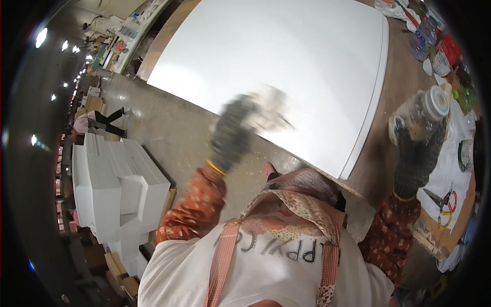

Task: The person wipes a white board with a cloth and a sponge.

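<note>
A large white panel lies on the brown worktable in front of me, with another white edge showing along its right side. My left hand, in a dark glove, is over the panel's near edge and smeared by motion. It is closed on a crumpled whitish rag, which is also blurred. Off the panel's right side, my right hand, gloved too, is wrapped round a cloudy clear jar with a white lid. The jar is tilted.
Scissors with red and yellow handles lie on a white sheet at the right. A plastic bottle and clutter stand at the far right. Stacked white panels are on the floor at left; a person bends beyond them.
</note>
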Demonstrator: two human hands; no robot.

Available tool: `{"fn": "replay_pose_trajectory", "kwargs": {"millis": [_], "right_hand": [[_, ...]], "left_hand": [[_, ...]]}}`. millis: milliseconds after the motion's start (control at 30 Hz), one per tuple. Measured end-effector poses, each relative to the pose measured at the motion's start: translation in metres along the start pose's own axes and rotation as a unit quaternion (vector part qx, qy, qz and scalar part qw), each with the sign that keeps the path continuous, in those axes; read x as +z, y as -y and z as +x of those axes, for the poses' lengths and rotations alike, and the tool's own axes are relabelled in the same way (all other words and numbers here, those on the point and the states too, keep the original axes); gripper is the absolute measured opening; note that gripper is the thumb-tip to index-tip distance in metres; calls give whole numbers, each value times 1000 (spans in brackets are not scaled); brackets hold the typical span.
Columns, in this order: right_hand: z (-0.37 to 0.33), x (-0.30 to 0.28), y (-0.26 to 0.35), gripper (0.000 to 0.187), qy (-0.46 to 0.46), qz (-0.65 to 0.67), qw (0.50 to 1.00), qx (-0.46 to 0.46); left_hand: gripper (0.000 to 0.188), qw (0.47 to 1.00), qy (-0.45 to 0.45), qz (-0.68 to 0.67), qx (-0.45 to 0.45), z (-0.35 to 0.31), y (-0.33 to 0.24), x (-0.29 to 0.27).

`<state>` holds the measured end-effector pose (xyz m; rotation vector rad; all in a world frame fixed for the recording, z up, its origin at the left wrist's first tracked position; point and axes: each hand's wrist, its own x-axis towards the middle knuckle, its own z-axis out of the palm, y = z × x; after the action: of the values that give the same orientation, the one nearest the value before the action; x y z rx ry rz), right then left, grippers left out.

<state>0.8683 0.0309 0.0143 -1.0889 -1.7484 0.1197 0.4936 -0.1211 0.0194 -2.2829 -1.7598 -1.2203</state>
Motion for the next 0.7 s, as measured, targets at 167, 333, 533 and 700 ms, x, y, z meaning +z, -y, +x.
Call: {"fn": "replay_pose_trajectory", "kwargs": {"millis": [167,333,533,700], "right_hand": [[-6,-12,-33,72,12,311,941,130],[-1,-1,-98,55,30,647,700,301],[16,2,-53,55,-9,503,812,296],[23,10,-19,57,-25,409,857,314]], "left_hand": [[55,900,-34,347,-263,-19,119,-97],[40,957,64,277,47,37,8,7],[58,957,125,258,47,29,29,-18],[46,951,34,260,-165,10,185,-150]]}}
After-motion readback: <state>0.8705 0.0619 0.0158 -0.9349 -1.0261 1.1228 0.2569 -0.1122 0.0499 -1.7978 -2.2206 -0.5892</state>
